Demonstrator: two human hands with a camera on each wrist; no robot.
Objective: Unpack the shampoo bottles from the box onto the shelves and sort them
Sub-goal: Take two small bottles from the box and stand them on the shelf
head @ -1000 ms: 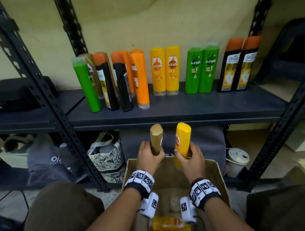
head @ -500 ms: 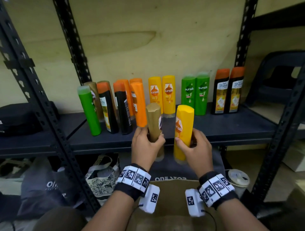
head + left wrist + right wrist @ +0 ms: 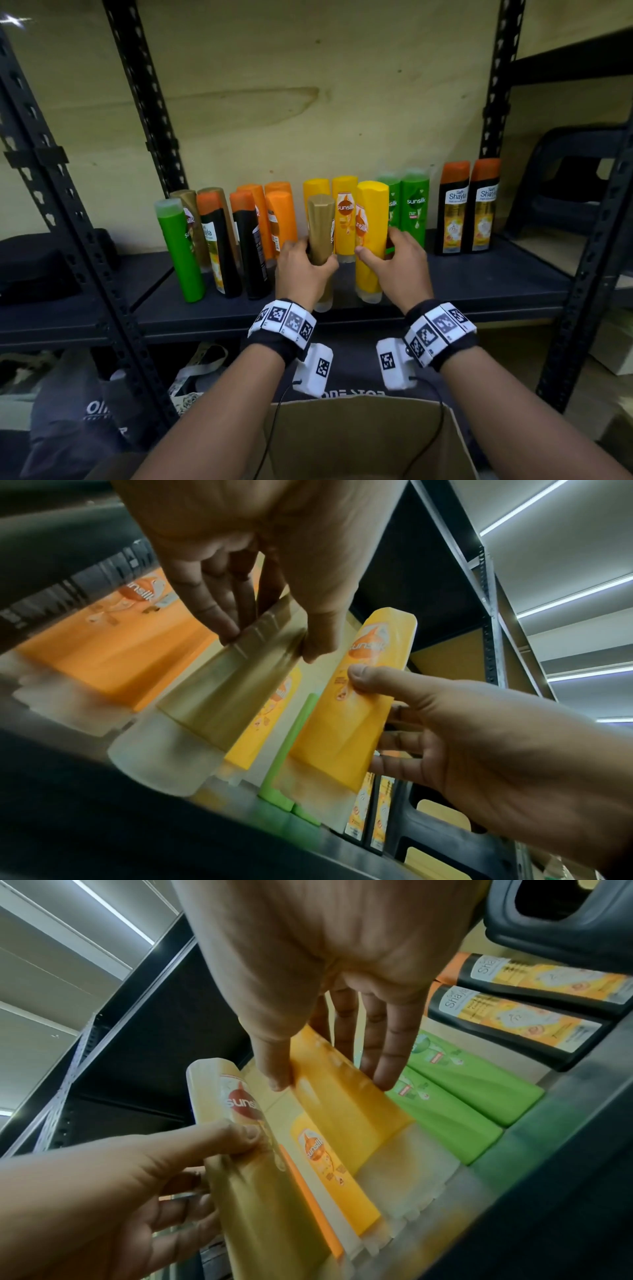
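My left hand [image 3: 303, 270] grips a gold shampoo bottle [image 3: 321, 226], cap down, at the shelf's [image 3: 479, 284] front edge. My right hand [image 3: 397, 270] holds a yellow Sunsilk bottle [image 3: 371, 219] upright beside it, in front of two standing yellow bottles [image 3: 344, 212]. In the left wrist view fingers and thumb pinch the gold bottle [image 3: 236, 680]. In the right wrist view thumb and fingers clamp the yellow bottle [image 3: 346, 1104]. The open cardboard box [image 3: 363, 442] sits below, between my forearms; its contents are hidden.
On the shelf stand a green bottle [image 3: 180, 250], gold, black-and-orange [image 3: 219, 243] and orange bottles [image 3: 281, 219] at left, green Sunsilk bottles [image 3: 414, 205] and two black Shayla bottles [image 3: 467, 205] at right. Black uprights [image 3: 78, 240] flank the bay. Bags [image 3: 85, 407] lie under the shelf.
Both hands have lifted their bottles out of the box and up to shelf height, moving forward toward the row of yellow bottles. The view has tilted upward.
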